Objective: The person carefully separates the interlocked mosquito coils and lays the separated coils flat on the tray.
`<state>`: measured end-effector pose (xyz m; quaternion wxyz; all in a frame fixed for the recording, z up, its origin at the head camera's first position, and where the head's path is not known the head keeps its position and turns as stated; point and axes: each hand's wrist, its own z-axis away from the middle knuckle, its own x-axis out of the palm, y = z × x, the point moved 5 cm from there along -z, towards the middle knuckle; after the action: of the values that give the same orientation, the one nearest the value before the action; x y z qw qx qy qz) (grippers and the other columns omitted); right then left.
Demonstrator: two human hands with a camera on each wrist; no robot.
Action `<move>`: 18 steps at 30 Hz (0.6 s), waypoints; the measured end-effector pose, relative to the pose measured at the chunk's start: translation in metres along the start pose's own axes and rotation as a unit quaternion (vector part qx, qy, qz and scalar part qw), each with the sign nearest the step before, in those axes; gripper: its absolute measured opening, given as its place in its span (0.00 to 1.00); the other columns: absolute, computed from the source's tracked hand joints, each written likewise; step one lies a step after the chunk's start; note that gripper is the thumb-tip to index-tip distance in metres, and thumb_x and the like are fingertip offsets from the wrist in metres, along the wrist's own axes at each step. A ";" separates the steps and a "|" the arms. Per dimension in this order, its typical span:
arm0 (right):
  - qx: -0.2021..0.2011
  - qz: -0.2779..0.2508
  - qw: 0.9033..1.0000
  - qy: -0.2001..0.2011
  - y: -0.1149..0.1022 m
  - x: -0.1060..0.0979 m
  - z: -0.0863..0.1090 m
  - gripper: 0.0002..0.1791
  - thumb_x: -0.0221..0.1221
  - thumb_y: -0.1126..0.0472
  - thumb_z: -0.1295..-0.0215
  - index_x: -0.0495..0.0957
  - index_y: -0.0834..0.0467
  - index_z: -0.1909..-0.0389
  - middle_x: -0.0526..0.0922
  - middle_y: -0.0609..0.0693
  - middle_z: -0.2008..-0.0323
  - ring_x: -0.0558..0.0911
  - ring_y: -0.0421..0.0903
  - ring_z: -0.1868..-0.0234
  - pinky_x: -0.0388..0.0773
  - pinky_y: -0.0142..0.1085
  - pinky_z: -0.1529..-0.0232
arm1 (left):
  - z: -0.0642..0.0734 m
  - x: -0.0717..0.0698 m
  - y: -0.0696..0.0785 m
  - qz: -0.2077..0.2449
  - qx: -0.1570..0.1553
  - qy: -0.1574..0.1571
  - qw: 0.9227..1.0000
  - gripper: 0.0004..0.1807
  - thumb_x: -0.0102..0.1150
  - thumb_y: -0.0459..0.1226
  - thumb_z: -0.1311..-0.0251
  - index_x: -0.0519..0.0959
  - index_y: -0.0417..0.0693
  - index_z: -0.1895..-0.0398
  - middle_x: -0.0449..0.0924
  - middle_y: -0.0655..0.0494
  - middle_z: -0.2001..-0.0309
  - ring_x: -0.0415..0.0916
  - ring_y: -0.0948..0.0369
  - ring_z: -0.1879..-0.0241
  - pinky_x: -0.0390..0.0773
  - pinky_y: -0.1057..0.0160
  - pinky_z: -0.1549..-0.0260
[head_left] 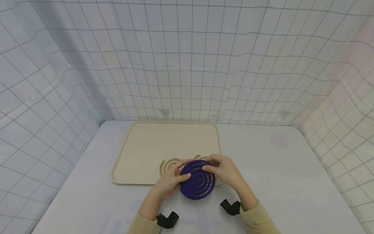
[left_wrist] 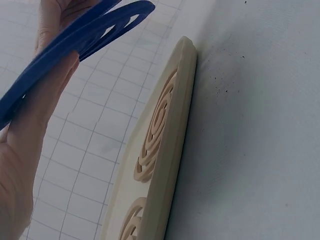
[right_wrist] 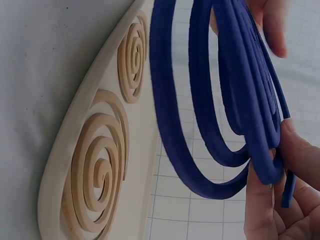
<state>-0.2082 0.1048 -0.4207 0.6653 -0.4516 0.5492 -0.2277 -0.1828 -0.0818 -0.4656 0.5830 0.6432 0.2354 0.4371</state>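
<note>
A dark blue mosquito coil (head_left: 197,179), seemingly a nested pair, is held up in front of the tray between both hands. My left hand (head_left: 169,182) pinches its left edge, thumb on the near face and fingers behind. At its upper right edge my right hand (head_left: 225,170) pinches a strand between thumb and fingers. From the right wrist view, the rings of the blue coil (right_wrist: 245,85) spread apart into separate layers. Two tan mosquito coils (right_wrist: 102,175) lie on the cream tray (head_left: 169,136), partly hidden behind the hands in the head view.
The tray stands on a white-covered table (head_left: 263,169), left of centre, its raised rim close beyond the hands. White grid-patterned cloth walls (head_left: 187,65) enclose the back and sides. A black curved piece (head_left: 168,220) is at the left wrist, a similar one (head_left: 230,207) at the right.
</note>
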 end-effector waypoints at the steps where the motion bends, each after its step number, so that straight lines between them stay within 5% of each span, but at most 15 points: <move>1: 0.002 -0.002 1.000 0.003 0.001 0.000 -0.001 0.11 0.67 0.57 0.39 0.85 0.57 0.58 0.88 0.51 0.61 0.87 0.44 0.61 0.82 0.32 0.61 | 0.000 0.000 0.000 0.013 0.002 -0.007 1.000 0.29 0.49 0.35 0.27 0.57 0.41 0.27 0.81 0.54 0.46 0.83 0.62 0.54 0.83 0.65 0.58; 11: -0.018 -0.015 1.000 -0.005 0.001 0.006 -0.007 0.11 0.69 0.58 0.42 0.86 0.56 0.58 0.88 0.52 0.59 0.87 0.45 0.58 0.83 0.33 0.57 | -0.002 -0.003 0.000 0.150 -0.034 -0.050 0.987 0.23 0.21 0.48 0.20 0.70 0.56 0.43 0.84 0.59 0.57 0.83 0.67 0.62 0.83 0.67 0.63; 18: -0.016 -0.020 1.000 -0.010 0.001 0.009 -0.011 0.12 0.68 0.57 0.40 0.86 0.58 0.58 0.88 0.53 0.59 0.87 0.46 0.57 0.83 0.34 0.56 | -0.004 -0.009 -0.004 0.181 -0.047 -0.031 0.982 0.12 0.32 0.37 0.21 0.66 0.50 0.44 0.82 0.60 0.56 0.82 0.68 0.60 0.82 0.71 0.63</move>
<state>-0.2163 0.0937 -0.4259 0.6590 -0.4753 0.5368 -0.2275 -0.1898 -0.0864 -0.4720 0.5310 0.6603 0.0765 0.5255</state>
